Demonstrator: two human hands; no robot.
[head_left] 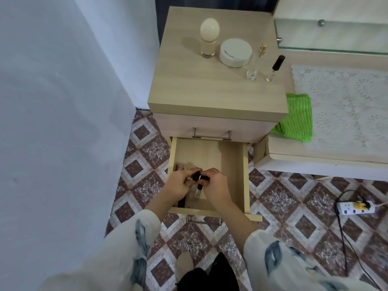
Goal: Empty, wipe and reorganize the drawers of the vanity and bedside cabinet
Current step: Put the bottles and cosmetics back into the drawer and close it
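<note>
Grey wall (52, 101): standing at far left, beside the bedside cabinet (216, 89).
Left hand (178, 186): we are curling its fingers round small black-capped bottles (197, 178) inside the open lower drawer (226, 160).
Right hand (218, 185): we are pinching the same bottles from the other side, fingers bent.
Cabinet top: egg-capped bottle (209, 38), white jar (235, 51) and two slim vials (255, 64) are standing upright.
Green cloth (298, 118): lying on the desk (327, 159) edge, just beside the cabinet.
Power strip (354, 207): lying on the tiled floor (294, 196), far right.
</note>
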